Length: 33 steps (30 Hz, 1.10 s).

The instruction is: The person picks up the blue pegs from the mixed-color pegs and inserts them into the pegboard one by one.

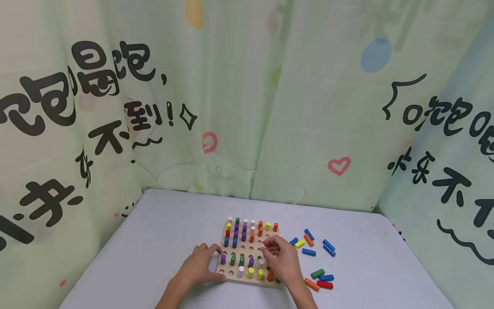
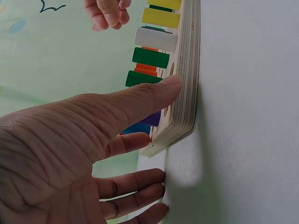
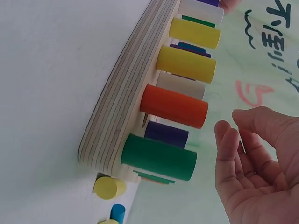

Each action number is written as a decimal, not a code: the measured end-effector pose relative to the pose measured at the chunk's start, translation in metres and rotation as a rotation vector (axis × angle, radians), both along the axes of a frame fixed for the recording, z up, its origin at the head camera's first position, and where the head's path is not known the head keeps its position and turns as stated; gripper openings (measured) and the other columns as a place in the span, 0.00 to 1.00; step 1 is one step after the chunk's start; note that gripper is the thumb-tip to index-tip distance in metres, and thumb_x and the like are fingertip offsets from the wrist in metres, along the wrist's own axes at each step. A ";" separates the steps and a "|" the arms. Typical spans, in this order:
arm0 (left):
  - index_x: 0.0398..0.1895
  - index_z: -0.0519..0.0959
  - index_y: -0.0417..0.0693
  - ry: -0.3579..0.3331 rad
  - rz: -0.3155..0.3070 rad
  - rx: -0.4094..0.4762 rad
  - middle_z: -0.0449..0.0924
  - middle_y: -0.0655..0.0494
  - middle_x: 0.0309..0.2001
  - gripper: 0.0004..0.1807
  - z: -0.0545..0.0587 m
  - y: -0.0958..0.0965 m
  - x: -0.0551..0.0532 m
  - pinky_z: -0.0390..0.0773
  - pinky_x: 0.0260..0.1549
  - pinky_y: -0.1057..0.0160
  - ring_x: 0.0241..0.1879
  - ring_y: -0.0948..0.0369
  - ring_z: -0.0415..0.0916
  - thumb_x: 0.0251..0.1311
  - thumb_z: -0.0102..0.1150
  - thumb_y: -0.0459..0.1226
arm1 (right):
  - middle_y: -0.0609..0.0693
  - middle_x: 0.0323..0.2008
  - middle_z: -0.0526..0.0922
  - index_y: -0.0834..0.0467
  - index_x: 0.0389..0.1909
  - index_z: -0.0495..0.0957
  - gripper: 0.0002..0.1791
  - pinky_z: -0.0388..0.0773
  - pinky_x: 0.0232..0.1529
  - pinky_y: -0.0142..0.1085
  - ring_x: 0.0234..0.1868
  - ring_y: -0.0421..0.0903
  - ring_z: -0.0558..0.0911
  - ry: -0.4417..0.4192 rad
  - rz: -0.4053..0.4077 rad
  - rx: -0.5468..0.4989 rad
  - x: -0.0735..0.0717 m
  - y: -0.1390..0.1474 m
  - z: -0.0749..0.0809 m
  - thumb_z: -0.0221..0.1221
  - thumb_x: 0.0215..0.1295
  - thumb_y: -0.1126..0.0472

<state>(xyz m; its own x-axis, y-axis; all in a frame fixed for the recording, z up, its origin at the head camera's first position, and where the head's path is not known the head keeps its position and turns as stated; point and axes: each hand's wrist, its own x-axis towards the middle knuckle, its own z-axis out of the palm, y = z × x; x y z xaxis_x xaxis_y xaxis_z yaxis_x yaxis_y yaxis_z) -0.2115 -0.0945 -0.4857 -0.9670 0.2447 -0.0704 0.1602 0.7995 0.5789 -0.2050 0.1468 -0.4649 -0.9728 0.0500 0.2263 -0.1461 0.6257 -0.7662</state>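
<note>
A wooden pegboard [image 1: 242, 248] with rows of holes lies on the table, carrying upright coloured pegs. My left hand [image 1: 198, 262] holds it at the near left corner: the thumb rests along the near edge and the index finger touches the left side. The other left fingers extend loosely beside the board in the left wrist view. Over the right part of the board hovers my right hand [image 1: 281, 256], thumb and index tips close together with a small gap. No peg shows between them in the right wrist view. An orange peg [image 3: 174, 106] and a green peg [image 3: 159, 157] stand along the near edge.
To the right of the board lie loose pegs in two groups, among them a blue peg [image 1: 308, 252] farther back and a red peg [image 1: 325, 285] nearer. The white table [image 1: 154, 240] meets a pale green curtain [image 1: 231, 107] with black lettering behind it.
</note>
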 end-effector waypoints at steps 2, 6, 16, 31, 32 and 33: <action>0.51 0.78 0.54 0.002 -0.001 0.001 0.74 0.50 0.43 0.32 0.000 0.000 0.000 0.79 0.47 0.42 0.43 0.52 0.68 0.43 0.84 0.49 | 0.48 0.35 0.84 0.60 0.40 0.82 0.08 0.83 0.39 0.30 0.35 0.41 0.82 0.003 -0.011 0.005 0.000 0.001 0.000 0.70 0.61 0.69; 0.50 0.78 0.54 0.001 -0.001 0.000 0.74 0.50 0.43 0.32 0.000 0.000 0.000 0.79 0.47 0.42 0.43 0.52 0.68 0.42 0.84 0.49 | 0.48 0.36 0.84 0.60 0.41 0.83 0.08 0.84 0.40 0.31 0.36 0.41 0.82 -0.004 -0.033 0.011 -0.001 0.005 -0.001 0.70 0.62 0.69; 0.52 0.79 0.54 -0.008 0.013 -0.018 0.74 0.49 0.43 0.32 0.000 0.000 0.002 0.78 0.49 0.40 0.44 0.51 0.68 0.42 0.84 0.49 | 0.49 0.37 0.85 0.62 0.42 0.82 0.09 0.84 0.41 0.33 0.37 0.43 0.83 -0.020 -0.055 0.004 0.000 0.018 0.000 0.69 0.62 0.69; 0.52 0.79 0.54 -0.018 0.014 -0.014 0.74 0.49 0.44 0.33 0.000 -0.001 0.002 0.78 0.49 0.41 0.44 0.51 0.68 0.43 0.83 0.49 | 0.50 0.37 0.85 0.62 0.43 0.82 0.09 0.84 0.42 0.34 0.37 0.43 0.83 -0.030 -0.108 0.021 0.000 0.035 0.000 0.69 0.63 0.69; 0.52 0.79 0.54 -0.019 0.015 -0.014 0.74 0.50 0.44 0.33 0.000 -0.001 0.002 0.78 0.49 0.41 0.44 0.51 0.68 0.43 0.83 0.49 | 0.50 0.37 0.85 0.62 0.42 0.82 0.09 0.84 0.41 0.33 0.37 0.44 0.83 -0.022 -0.109 0.023 0.000 0.036 0.000 0.69 0.62 0.69; 0.52 0.79 0.54 -0.019 0.015 -0.015 0.74 0.50 0.44 0.33 0.000 -0.001 0.002 0.78 0.49 0.41 0.44 0.51 0.68 0.43 0.83 0.49 | 0.50 0.37 0.85 0.62 0.42 0.83 0.09 0.84 0.41 0.33 0.37 0.44 0.83 -0.018 -0.112 0.024 0.000 0.038 0.000 0.69 0.62 0.69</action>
<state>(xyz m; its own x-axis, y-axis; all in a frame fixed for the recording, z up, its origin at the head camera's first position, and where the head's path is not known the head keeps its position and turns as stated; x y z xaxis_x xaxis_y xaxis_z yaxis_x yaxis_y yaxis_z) -0.2096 -0.0951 -0.4854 -0.9690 0.2291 -0.0920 0.1374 0.8101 0.5700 -0.2049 0.1846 -0.4651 -0.9654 0.1535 0.2110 -0.0603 0.6554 -0.7529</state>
